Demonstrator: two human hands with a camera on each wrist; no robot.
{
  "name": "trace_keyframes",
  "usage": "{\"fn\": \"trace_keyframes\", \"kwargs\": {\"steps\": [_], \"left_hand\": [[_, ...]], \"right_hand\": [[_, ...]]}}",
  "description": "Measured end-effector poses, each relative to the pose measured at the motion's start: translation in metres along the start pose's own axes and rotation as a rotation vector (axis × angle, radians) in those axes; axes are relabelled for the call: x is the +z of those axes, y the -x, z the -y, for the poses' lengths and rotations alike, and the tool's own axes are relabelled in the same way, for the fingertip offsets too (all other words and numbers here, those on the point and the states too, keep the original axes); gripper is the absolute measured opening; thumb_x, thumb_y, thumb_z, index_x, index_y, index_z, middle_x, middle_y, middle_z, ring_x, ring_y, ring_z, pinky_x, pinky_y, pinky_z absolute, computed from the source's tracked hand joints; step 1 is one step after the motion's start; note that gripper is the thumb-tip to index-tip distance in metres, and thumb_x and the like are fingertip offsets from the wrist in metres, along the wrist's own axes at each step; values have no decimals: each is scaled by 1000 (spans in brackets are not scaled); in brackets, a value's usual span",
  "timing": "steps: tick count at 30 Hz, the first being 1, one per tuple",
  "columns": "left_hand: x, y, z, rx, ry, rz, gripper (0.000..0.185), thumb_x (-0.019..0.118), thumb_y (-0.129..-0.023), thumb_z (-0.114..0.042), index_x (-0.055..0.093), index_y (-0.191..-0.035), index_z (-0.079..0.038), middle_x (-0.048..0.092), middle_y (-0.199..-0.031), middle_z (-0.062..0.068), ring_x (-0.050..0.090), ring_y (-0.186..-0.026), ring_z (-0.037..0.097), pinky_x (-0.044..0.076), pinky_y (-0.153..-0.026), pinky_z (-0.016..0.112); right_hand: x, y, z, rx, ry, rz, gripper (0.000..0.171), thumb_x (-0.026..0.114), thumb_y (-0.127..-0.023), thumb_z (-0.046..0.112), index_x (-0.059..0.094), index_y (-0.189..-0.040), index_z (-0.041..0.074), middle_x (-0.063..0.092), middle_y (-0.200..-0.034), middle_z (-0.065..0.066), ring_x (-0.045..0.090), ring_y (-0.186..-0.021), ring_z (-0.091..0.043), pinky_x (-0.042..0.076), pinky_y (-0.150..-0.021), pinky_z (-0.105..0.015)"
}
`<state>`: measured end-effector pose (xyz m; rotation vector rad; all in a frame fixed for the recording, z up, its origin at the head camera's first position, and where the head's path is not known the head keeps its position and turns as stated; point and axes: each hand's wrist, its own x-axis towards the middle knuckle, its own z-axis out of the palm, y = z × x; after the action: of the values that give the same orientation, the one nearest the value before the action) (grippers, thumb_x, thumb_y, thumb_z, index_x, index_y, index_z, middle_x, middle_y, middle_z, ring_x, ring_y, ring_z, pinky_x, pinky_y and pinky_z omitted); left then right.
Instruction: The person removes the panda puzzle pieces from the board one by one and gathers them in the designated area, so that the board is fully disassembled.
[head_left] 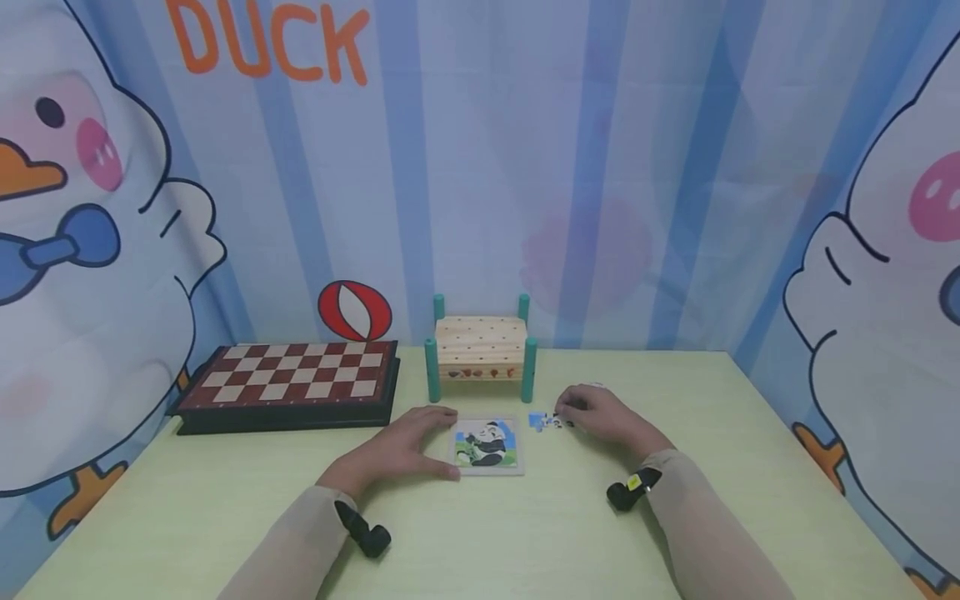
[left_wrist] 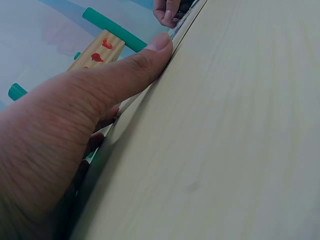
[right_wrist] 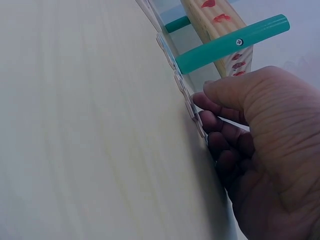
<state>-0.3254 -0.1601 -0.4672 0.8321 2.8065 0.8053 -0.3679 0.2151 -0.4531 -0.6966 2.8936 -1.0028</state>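
Fingers spread wide, the left hand [head_left: 401, 448] touches the puzzle [head_left: 487, 445] on the counter [head_left: 555, 533]. The right hand [head_left: 602, 414] curls its fingers at loose pieces [head_left: 536, 422] beside the puzzle; any grip cannot be told.

Loose pieces [head_left: 537, 422] lie right of the puzzle [head_left: 487, 444].

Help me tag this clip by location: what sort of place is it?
Probably a children's play corner, perhaps a staged one: a duck-print curtain surrounds the table, which holds a panda puzzle and a checkered board.
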Motion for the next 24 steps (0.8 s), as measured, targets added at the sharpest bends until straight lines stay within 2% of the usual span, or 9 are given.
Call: {"fn": "trace_keyframes", "kwargs": {"steps": [24], "left_hand": [[1, -1, 3, 21, 5, -4, 97, 72, -72, -76, 46, -151, -24, 39, -157, -7, 25, -149, 22, 26, -120, 53]], "right_hand": [[1, -1, -2, -19, 20, 1, 12, 62, -101, 22, 72, -101, 17, 67, -97, 6, 59, -99, -18, 48, -93, -46]]}}
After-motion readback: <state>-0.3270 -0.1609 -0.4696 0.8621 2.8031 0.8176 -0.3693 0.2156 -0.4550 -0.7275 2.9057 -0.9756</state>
